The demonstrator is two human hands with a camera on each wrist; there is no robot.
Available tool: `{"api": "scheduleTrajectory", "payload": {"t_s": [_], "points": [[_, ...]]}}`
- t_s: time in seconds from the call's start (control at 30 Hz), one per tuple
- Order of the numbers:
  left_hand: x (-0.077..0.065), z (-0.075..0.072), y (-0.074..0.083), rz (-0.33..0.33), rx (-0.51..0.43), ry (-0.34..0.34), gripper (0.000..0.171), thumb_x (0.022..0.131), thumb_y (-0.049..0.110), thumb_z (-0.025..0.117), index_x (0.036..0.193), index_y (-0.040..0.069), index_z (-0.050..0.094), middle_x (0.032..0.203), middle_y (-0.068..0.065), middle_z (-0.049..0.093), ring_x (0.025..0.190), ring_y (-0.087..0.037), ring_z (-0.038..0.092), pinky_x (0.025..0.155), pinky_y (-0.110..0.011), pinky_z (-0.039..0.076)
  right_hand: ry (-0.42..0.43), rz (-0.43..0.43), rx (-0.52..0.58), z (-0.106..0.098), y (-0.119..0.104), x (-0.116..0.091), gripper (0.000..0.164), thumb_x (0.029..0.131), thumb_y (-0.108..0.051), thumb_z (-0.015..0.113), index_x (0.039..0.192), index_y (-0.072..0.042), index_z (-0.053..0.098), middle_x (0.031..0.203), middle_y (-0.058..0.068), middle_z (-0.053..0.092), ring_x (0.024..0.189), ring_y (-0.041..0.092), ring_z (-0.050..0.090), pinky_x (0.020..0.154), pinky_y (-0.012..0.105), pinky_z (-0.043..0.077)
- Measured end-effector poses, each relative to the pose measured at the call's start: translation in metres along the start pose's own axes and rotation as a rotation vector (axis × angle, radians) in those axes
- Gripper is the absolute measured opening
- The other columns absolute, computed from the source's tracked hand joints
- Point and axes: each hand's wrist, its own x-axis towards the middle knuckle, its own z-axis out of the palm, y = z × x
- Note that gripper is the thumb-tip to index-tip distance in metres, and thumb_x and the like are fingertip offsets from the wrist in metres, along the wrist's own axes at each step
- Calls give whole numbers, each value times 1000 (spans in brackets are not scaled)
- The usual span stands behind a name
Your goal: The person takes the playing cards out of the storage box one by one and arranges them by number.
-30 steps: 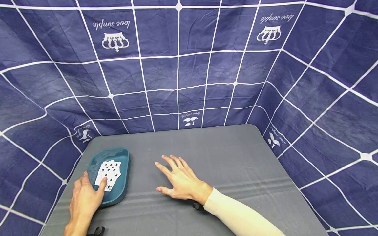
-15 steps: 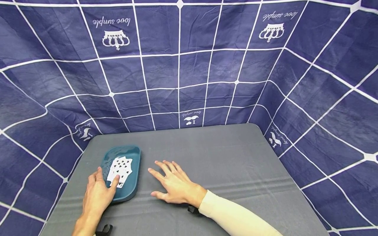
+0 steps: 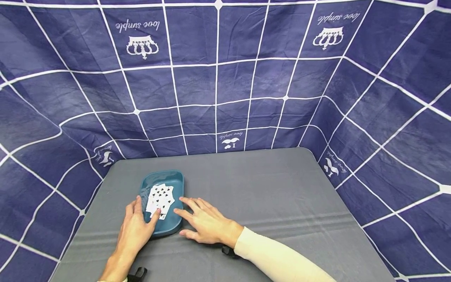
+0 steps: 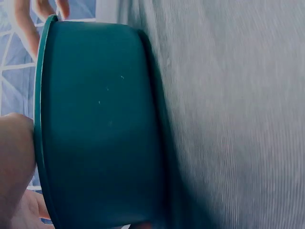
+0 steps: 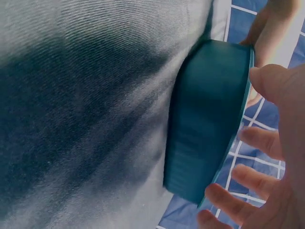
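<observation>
A teal, rounded rectangular tray (image 3: pixel 177 181) stands on the left half of the grey table. Inside it lies a small overlapping pile of white playing cards (image 3: pixel 162 196), face up with black pips. My left hand (image 3: pixel 135 229) grips the tray at its near left corner, thumb reaching over the rim and fingers along the outer left side. On the right, my right hand (image 3: pixel 208 223) has its fingers spread and extended, fingertips right at the tray's right rim. In the right wrist view, the right fingers (image 5: pixel 231 202) overlap the rim while the tray's side wall (image 5: pixel 209 109) faces the camera.
Grey cloth with a few creases covers the table (image 3: pixel 267 188). Blue fabric with white grid lines (image 3: pixel 197 86) hangs behind it and along both sides. Black straps (image 3: pixel 137 275) sit at the wrists.
Tray and cards have moved right together with my left hand. My right hand has shifted slightly left, and its fingertips now meet the tray's right rim.
</observation>
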Motion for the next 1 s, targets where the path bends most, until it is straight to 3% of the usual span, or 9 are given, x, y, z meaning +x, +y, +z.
{"api": "scheduleTrajectory", "payload": {"t_s": [0.17, 0.37, 0.73, 1.0], "points": [[-4, 6, 10, 32, -9, -48, 107, 112, 44, 76, 182, -10, 16, 183, -37, 27, 163, -66, 42, 128, -79, 43, 45, 0, 27, 2, 5, -6, 42, 117, -57, 66, 146, -27, 76, 166, 3, 59, 150, 23, 65, 129, 40, 56], [-8, 14, 17, 105, -36, -84, 110, 110, 45, 80, 183, -7, 16, 186, -34, 27, 166, -62, 42, 128, -77, 45, 74, 22, 33, 3, 10, -16, 24, 115, -51, 73, 123, -28, 78, 148, -1, 63, 136, 21, 66, 108, 34, 65], [-14, 20, 32, 161, -94, -216, 124, 106, 55, 84, 186, -1, 8, 193, -27, 15, 173, -58, 34, 133, -75, 41, 78, 91, 66, -2, 22, -38, 29, 109, -58, 78, 109, -29, 75, 134, -3, 60, 125, 17, 62, 99, 31, 64], [-18, 27, 44, 198, -128, -257, 128, 104, 58, 85, 187, 1, 6, 195, -22, 11, 176, -55, 31, 135, -74, 40, 94, 106, 61, -7, 32, -53, 31, 106, -60, 82, 105, -29, 76, 131, -3, 61, 123, 17, 62, 97, 32, 65]]}}
